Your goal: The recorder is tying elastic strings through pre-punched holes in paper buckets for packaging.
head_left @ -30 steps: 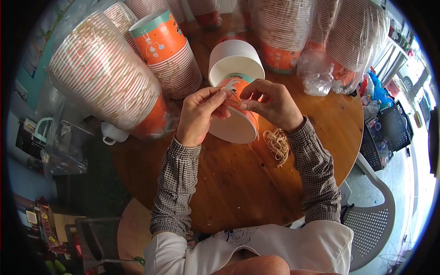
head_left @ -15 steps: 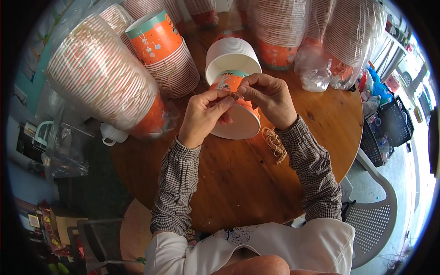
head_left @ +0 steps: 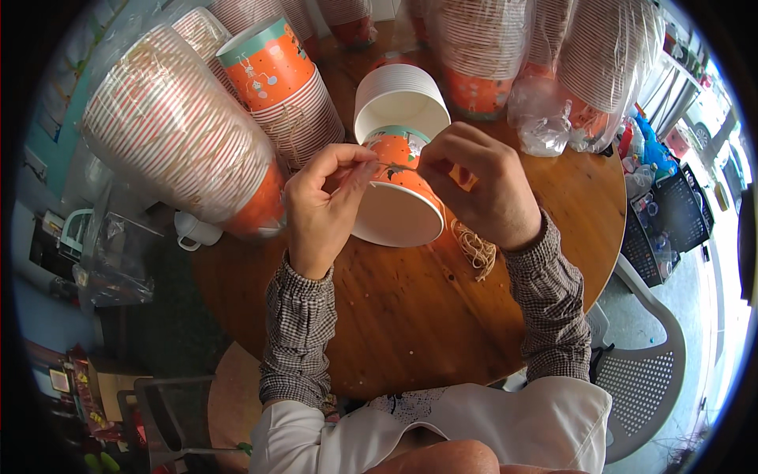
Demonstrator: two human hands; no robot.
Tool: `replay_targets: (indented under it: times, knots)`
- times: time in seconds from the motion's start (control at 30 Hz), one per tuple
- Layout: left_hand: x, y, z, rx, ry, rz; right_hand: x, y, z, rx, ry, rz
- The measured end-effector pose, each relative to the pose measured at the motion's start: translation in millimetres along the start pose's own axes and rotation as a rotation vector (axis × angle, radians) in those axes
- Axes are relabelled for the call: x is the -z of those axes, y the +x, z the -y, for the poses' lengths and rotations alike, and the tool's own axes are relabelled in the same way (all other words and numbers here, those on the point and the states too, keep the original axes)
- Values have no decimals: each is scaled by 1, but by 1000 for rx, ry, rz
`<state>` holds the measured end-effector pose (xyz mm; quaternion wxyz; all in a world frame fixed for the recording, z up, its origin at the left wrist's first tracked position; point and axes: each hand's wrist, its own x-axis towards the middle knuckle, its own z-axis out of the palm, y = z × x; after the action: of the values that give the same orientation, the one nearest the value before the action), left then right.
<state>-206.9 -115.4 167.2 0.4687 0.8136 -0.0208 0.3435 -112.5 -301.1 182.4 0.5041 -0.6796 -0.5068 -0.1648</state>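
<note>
My left hand (head_left: 325,207) pinches one end of a thin string (head_left: 397,167) between thumb and fingertips. Curled closed, my right hand (head_left: 483,186) has the string's other side, which is stretched between the two hands. Just behind the string lies an orange paper tub (head_left: 395,148) with a teal band, on its side, its pale round end facing me. Its far end meets a stack of white-rimmed tubs (head_left: 401,95), also lying down. A loose bundle of tan string (head_left: 475,251) rests on the wooden table (head_left: 395,316), near my right wrist.
Tall stacks of paper tubs in clear plastic (head_left: 181,126) stand at left, and more wrapped stacks (head_left: 600,63) at back right. A white cup (head_left: 196,231) is by the left table edge. A grey chair (head_left: 643,371) and black crates (head_left: 671,213) are at right.
My hands have moved apart, pulling the string out between them. My left hand went left and nearer; my right hand turned. The orange tub shifted slightly toward me.
</note>
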Motion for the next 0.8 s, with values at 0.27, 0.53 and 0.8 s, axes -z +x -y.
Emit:
replay_targets:
  times: [0.27, 0.53, 0.8]
  knots:
    - [-10, -3, -4, 118, -266, 81, -9, -3, -5, -89, 158, 160]
    - [-11, -3, -6, 262, -309, 199, -25, -4, -22, -298, 407, 149]
    - [-17, -4, 5, 240, -286, 155, -33, -5, -25, -412, 562, 88]
